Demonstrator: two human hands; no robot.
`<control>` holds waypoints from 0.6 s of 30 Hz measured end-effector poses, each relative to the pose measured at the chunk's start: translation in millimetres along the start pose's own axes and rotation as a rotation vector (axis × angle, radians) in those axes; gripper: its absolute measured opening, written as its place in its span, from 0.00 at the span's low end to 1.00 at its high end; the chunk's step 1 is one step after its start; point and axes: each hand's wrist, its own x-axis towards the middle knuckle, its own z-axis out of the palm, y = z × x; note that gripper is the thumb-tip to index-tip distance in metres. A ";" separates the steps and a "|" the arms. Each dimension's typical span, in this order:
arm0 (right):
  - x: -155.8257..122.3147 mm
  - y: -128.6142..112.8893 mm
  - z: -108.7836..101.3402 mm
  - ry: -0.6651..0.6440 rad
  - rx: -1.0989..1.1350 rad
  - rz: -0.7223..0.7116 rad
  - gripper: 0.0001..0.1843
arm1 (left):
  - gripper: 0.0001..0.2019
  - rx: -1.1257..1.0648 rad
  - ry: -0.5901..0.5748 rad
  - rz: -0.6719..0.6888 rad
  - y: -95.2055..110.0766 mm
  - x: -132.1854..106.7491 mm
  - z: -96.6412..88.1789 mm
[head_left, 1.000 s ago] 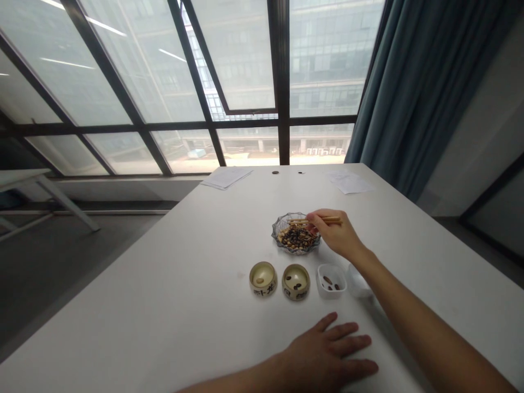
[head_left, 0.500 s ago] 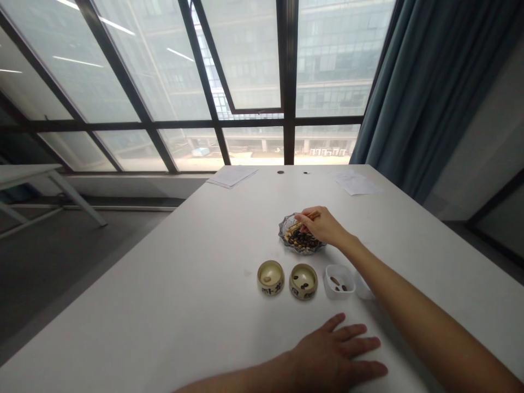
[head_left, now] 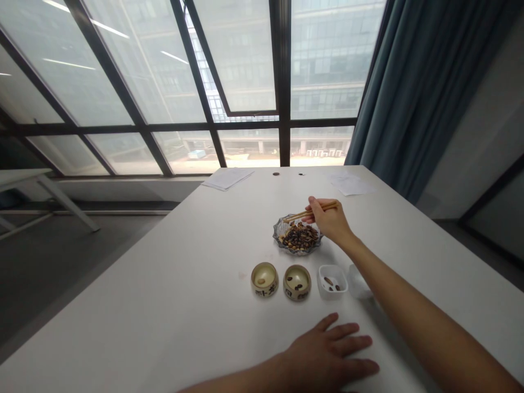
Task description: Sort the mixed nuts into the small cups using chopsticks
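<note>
Sheet of paper: lies flat at the far left edge of the table, well apart from the dishes and out of the hands' way.
First ceramic bowl: leftmost in a row of four small vessels; holds a single pale piece.
Second ceramic bowl: just beside the first; holds a few dark pieces. The row runs crosswise on the near side of the dish, so each vessel is probably within equal reach.
Glass dish: stands beyond the row, near the table's middle, heaped with mixed dark and pale seeds.
Chopsticks: slanted, tips low over the dish's far left rim, butts raised to the right. Whether the tips carry anything is too small to tell.
Right hand: grip closed around the chopsticks near their upper half, poised above the dish's right rim.
Left hand: grip open and holding nothing; palm down, fingers spread on the table's near edge, seemingly a rest.
White square cup: third in the row; holds a few brown pieces.
Fourth small cup: rightmost, partly hidden by the right forearm; contents unseen.
Loose papers: far right of the table.
</note>
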 end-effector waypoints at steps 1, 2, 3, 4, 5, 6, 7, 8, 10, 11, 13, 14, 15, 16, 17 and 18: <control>-2.1 -5.7 -4.2 0.019 0.011 0.002 0.30 | 0.27 -0.006 -0.004 -0.001 0.3 0.2 -1.6; -4.7 -11.8 -8.9 0.041 0.016 0.005 0.31 | 0.27 -0.014 -0.011 -0.001 0.5 0.4 -3.2; -7.9 -18.4 -14.2 0.063 0.016 0.006 0.31 | 0.27 -0.023 -0.018 -0.001 0.7 0.5 -4.8; -11.9 -25.7 -20.4 0.084 0.013 0.003 0.32 | 0.27 -0.034 -0.024 -0.001 0.9 0.6 -6.3; -16.8 -33.9 -27.3 0.103 0.005 -0.005 0.32 | 0.27 -0.046 -0.029 -0.001 1.1 0.7 -7.7; -22.8 -43.0 -35.3 0.120 -0.007 -0.014 0.32 | 0.26 -0.060 -0.033 -0.003 1.2 0.8 -9.0; -30.0 -53.0 -44.1 0.132 -0.022 -0.027 0.32 | 0.26 -0.073 -0.035 -0.006 1.4 1.0 -10.4; -38.4 -63.8 -53.8 0.151 -0.046 -0.042 0.32 | 0.26 -0.085 -0.037 -0.012 1.6 1.3 -11.9; -58.2 -86.4 -75.4 0.193 -0.112 -0.055 0.29 | 0.26 -0.110 -0.047 -0.022 2.0 2.0 -15.0; -68.9 -97.1 -86.9 0.226 -0.159 -0.056 0.28 | 0.26 -0.123 -0.052 -0.027 2.2 2.5 -16.6; -89.2 -114.5 -110.5 0.287 -0.254 -0.039 0.26 | 0.26 -0.142 -0.058 -0.034 2.7 3.2 -19.0; -97.7 -120.2 -121.9 0.302 -0.294 -0.011 0.25 | 0.26 -0.146 -0.058 -0.038 2.9 3.5 -19.8; -104.6 -123.7 -132.6 0.318 -0.323 0.018 0.24 | 0.26 -0.146 -0.057 -0.040 3.0 3.7 -20.2; -109.7 -124.9 -142.0 0.325 -0.348 0.043 0.23 | 0.25 -0.143 -0.056 -0.040 2.9 3.8 -20.2; -112.7 -124.3 -149.6 0.321 -0.372 0.060 0.23 | 0.25 -0.136 -0.057 -0.040 2.6 3.9 -20.0; -114.0 -122.3 -155.1 0.312 -0.389 0.077 0.22 | 0.26 -0.129 -0.060 -0.038 2.2 3.9 -19.5</control>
